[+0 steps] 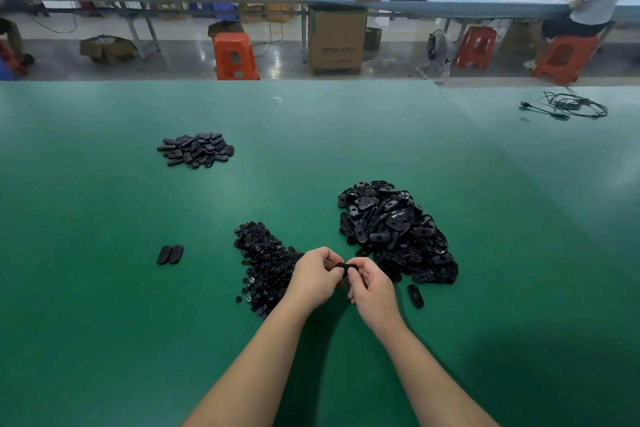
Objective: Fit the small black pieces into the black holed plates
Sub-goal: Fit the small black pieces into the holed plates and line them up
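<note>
Pinched between both hands, a black oval plate [346, 267] is held just above the green table [104, 322], near its front middle; the left hand [317, 279] has its fingers curled round the plate's left end, and the right hand [372, 288] has its fingers and thumb curled round the right end, so that both grips are clamped on the same piece. Whether a small piece is already seated in the plate cannot be told, since the fingers cover most of it. Just to the left of the hands, a heap of small black pieces [265, 263] is spread on the table, partly hidden behind the left hand. Just beyond and to the right, a larger heap of black holed plates [394, 232] is piled, and a single plate [415, 295] is seen lying flat beside the right wrist. Further left, two oval plates [170, 254] are laid side by side, touching. Well away at the far left, a smaller pile of oval plates [196, 150] is set. At the far right of the table a tangle of black cable [571, 106] is seen. Beyond the table, orange stools [235, 55], a cardboard box [336, 42] and a long workbench [450, 5] are visible, with a seated person [595, 0] at the right
</note>
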Available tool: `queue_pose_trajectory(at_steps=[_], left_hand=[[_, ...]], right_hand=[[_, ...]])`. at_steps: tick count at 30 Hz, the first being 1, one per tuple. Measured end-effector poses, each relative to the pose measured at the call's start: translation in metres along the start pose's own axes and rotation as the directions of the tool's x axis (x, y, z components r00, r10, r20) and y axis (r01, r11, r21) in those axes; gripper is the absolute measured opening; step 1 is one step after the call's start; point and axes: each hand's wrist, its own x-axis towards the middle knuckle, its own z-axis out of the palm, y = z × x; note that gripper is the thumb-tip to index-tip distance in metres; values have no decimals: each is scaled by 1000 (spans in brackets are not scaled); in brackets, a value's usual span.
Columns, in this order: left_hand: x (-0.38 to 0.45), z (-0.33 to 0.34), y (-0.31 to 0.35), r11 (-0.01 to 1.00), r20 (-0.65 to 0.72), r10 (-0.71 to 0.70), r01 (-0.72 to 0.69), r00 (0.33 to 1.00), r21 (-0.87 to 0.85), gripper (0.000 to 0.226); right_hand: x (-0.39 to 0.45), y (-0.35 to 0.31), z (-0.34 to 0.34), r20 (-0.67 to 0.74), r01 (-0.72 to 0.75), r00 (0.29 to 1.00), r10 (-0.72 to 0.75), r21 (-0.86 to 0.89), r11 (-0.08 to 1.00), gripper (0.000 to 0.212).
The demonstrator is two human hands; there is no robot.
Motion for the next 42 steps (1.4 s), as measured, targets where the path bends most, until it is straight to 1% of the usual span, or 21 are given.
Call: queue_pose_trajectory(at_steps=[9,12,17,27,32,36,42], left_hand=[[0,-2,-1,999,14,-9,8,1000,46,5],[0,-3,-1,996,16,-2,0,1000,90,5],[2,-6,1,995,37,-8,4,999,102,5],[-2,-1,5,995,-30,-48,50,998,88,8],[-4,1,7,993,-64,-29,37,997,113,5],[-5,2,8,991,-67,-5,13,998,133,6],[-4,5,8,969,-56,101,-85,993,231,4]], right_hand=[[1,0,0,12,12,1000,-12,-19,1000,21],[1,1,0,10,12,1000,-12,-15,1000,21],[2,5,0,6,5,1000,-5,4,1000,22],[4,6,0,-7,0,1000,1,51,999,19],[3,6,0,-12,1,1000,0,51,999,20],[2,5,1,-19,-7,1000,8,64,998,18],[1,4,1,-56,2,998,2,70,998,13]])
